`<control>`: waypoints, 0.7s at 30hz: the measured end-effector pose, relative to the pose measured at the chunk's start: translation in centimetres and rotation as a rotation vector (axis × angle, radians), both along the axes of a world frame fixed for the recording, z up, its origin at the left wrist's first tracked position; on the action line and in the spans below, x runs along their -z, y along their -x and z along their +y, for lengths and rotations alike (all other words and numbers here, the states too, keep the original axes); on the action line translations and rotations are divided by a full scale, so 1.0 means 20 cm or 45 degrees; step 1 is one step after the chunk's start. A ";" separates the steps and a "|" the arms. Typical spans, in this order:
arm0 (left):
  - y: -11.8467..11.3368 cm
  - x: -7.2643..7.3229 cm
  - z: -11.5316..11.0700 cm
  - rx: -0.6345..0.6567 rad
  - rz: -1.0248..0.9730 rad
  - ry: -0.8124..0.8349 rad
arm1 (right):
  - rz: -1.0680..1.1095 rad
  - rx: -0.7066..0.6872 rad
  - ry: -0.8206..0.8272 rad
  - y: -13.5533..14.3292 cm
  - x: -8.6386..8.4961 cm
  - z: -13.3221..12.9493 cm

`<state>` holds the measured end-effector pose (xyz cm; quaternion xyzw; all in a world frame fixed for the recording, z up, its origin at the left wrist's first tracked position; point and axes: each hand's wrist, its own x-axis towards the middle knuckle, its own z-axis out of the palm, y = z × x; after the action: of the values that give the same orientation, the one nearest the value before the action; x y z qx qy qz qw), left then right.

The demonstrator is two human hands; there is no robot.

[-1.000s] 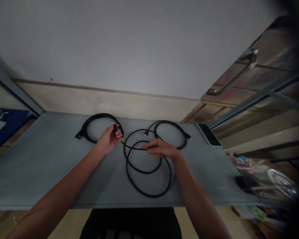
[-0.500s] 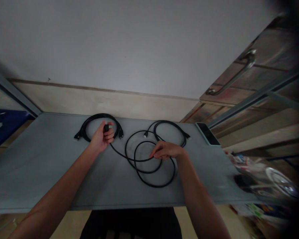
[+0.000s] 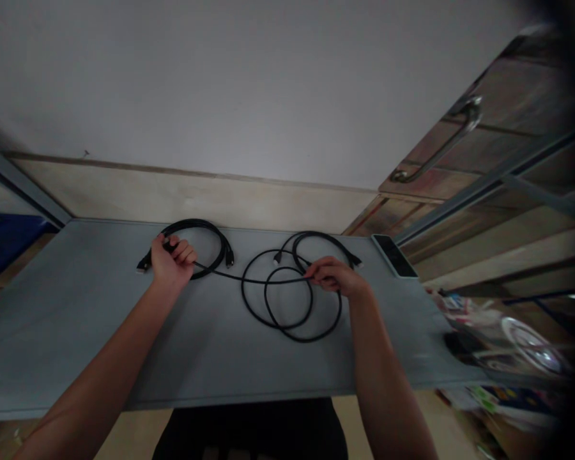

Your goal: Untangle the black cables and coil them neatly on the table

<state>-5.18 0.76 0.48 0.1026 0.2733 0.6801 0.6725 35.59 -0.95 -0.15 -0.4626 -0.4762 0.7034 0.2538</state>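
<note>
My left hand (image 3: 172, 260) is closed round the plug end of a black cable, over the left part of a coiled black cable (image 3: 225, 246). From there the held cable (image 3: 249, 280) runs nearly straight to my right hand (image 3: 333, 276), whose fingers pinch it. The rest of that cable lies in loose loops on the grey table (image 3: 211, 358) between and below my hands. Behind my right hand is another coiled black cable (image 3: 328, 236), with its plugs showing at both sides.
A phone-like device (image 3: 395, 257) with a pale edge lies at the table's back right. Beyond the right edge are a blurred clear container (image 3: 522, 345) and clutter. A white wall stands behind, with a metal handle (image 3: 441, 150) at the right.
My left hand has moved left with the plug end. My right hand has shifted slightly up and right, and the cable between them is straighter. The loose loops have changed shape.
</note>
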 end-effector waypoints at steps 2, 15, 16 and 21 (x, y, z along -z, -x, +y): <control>0.01 -0.01 0.00 0.142 -0.007 -0.004 | -0.032 -0.232 0.140 0.00 0.01 -0.01; -0.06 -0.03 -0.03 0.229 0.143 0.018 | -0.034 0.689 -0.605 -0.05 0.02 0.07; -0.08 -0.03 -0.04 0.306 0.181 0.032 | -0.045 0.657 -0.576 -0.05 0.02 0.07; -0.11 -0.04 -0.05 0.629 0.405 0.049 | 0.017 0.610 -0.477 -0.07 0.04 0.06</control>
<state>-3.02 -0.27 1.23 0.2587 0.3550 0.4657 0.7682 37.08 0.26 -0.88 -0.5022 -0.4734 0.5263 0.4967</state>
